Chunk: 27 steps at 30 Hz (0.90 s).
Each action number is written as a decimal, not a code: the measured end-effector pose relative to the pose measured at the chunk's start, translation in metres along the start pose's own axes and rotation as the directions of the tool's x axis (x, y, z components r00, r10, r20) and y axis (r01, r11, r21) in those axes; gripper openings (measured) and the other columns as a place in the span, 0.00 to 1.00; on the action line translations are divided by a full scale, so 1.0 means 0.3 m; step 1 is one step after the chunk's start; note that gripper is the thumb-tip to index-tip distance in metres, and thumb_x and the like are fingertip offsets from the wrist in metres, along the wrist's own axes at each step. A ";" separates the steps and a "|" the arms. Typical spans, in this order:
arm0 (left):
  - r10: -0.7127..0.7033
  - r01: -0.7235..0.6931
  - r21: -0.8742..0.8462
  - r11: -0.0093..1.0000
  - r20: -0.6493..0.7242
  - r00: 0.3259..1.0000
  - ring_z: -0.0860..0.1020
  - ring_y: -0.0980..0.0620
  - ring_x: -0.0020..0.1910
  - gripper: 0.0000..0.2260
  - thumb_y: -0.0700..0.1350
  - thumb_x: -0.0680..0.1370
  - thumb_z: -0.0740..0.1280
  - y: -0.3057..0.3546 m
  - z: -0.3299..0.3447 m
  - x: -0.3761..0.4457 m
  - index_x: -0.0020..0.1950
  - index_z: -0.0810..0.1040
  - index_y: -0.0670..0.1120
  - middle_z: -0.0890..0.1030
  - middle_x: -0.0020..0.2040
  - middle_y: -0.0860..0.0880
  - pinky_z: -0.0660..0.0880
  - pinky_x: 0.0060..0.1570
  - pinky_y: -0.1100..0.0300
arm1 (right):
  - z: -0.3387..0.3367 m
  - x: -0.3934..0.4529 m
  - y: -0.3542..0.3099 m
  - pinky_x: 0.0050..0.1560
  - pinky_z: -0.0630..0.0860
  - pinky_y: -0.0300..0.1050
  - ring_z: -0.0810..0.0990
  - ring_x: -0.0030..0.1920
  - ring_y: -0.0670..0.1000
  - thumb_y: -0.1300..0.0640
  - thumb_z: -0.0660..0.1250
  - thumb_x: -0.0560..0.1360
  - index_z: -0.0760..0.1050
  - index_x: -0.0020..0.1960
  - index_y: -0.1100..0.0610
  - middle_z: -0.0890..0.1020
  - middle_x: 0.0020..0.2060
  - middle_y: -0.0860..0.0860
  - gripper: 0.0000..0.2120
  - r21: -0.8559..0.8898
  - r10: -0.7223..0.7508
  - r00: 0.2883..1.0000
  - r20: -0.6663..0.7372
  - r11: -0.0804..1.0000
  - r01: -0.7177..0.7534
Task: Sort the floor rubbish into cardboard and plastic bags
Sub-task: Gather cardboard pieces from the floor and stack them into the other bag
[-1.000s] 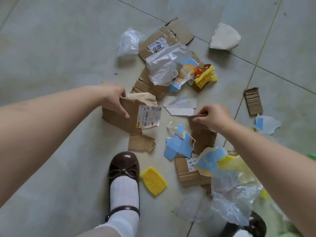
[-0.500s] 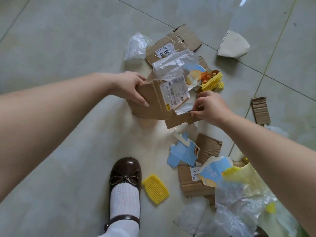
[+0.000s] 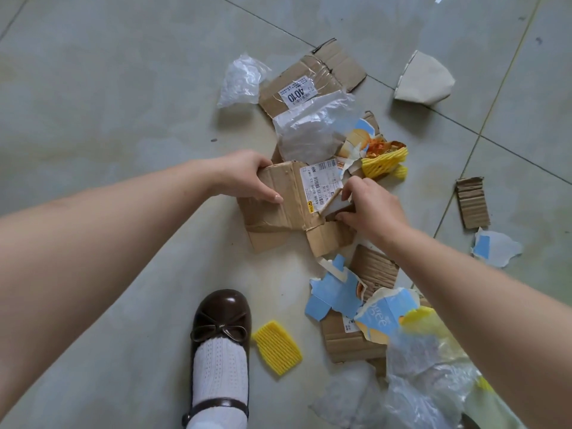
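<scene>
Surroundings: pale tiled floor (image 3: 108, 103) strewn with rubbish; brown shoe (image 3: 220, 317) with white sock planted near the bottom edge, yellow foam piece (image 3: 277, 346) just beside it.
Far pile: taped cardboard flap (image 3: 312, 78) marked 4010, crumpled clear plastic (image 3: 240, 80) at its left, clear film (image 3: 309, 131) draped over its near end, yellow foam netting (image 3: 385, 164) beside printed scraps.
Near pile: blue-and-white carton scraps (image 3: 337, 294) over corrugated card, directly beneath the right forearm.
Outliers: grey folded card (image 3: 424, 80) and ribbed cardboard strip (image 3: 472, 201) towards the right edge of the floor, well apart from the rest.
Held cardboard (image 3: 278, 218): torn labelled sheet, lifted over the middle of the floor between both hands.
Hard to make out: translucent bag (image 3: 433, 382) at the bottom right corner, blurred and cut off; label print mostly unreadable.
Left hand (image 3: 247, 176): fingers clamped over the sheet's top left edge, thumb on its face.
Right hand (image 3: 368, 205): fingers curled together, pinching a small white-faced scrap (image 3: 335, 207) against the sheet's right side.
</scene>
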<state>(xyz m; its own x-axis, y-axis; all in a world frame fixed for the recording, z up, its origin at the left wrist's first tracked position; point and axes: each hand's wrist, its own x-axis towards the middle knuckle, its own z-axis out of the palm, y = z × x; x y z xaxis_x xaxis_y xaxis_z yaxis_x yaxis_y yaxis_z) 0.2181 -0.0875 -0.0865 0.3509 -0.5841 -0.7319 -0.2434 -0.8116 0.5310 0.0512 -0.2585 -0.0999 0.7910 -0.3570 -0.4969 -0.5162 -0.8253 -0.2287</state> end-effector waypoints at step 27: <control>0.004 0.019 -0.597 0.802 0.037 0.999 0.81 0.52 0.46 0.16 0.43 0.72 0.72 -0.157 0.275 -0.262 0.59 0.74 0.47 0.81 0.52 0.47 0.80 0.39 0.63 | 0.127 -0.327 0.117 0.41 0.66 0.44 0.76 0.51 0.57 0.49 0.71 0.71 0.73 0.49 0.56 0.76 0.49 0.54 0.13 0.076 0.216 0.970 0.116 0.971 -0.225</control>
<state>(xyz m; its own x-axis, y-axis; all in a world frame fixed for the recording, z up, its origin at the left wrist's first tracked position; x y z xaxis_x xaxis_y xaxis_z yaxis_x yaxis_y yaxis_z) 0.1273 -0.0040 -0.0892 0.3165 -0.5872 -0.7450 0.3513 -0.6570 0.6671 -0.0571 -0.2358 -0.0911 0.6174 -0.4735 -0.6281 -0.7044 -0.6882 -0.1736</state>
